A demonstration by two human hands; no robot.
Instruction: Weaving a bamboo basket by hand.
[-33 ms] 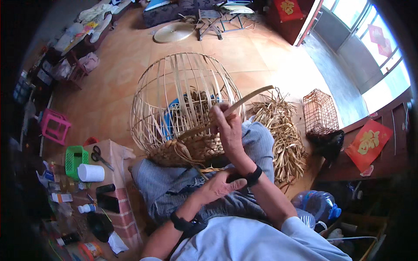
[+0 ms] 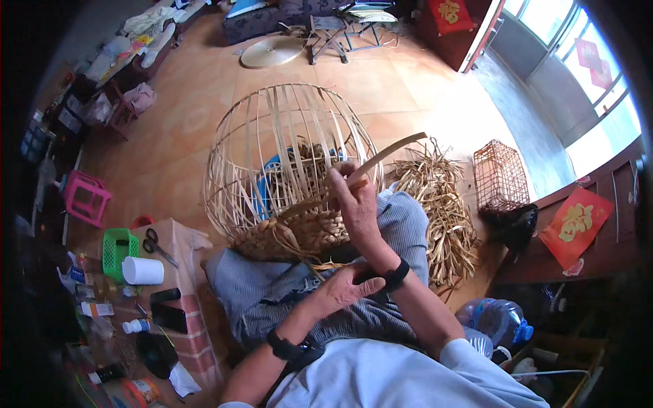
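Observation:
A tall woven basket (image 2: 258, 243) with bare upright stakes stands against my knees, its lower wall packed with thick plaited strands. My right hand (image 2: 357, 204) is closed round a flat, pale-brown plant strip (image 2: 388, 154); one end points up to the right, the rest runs down to the basket's weave. Lower down, my left hand (image 2: 340, 291) lies against my right wrist. Its thumb and forefinger are on either side of the dark part of the black wristband (image 2: 396, 275), the other fingers hidden. Loose strands hang from the weave above my lap.
Dry plant strips (image 2: 442, 217) lie heaped right of my knee, beside a small wicker basket (image 2: 501, 175). On the left, a cloth-covered table (image 2: 194, 299) holds scissors (image 2: 158, 246), a green basket (image 2: 120, 251) and a white cup (image 2: 143, 270). Plastic bottles (image 2: 500, 321) stand at lower right.

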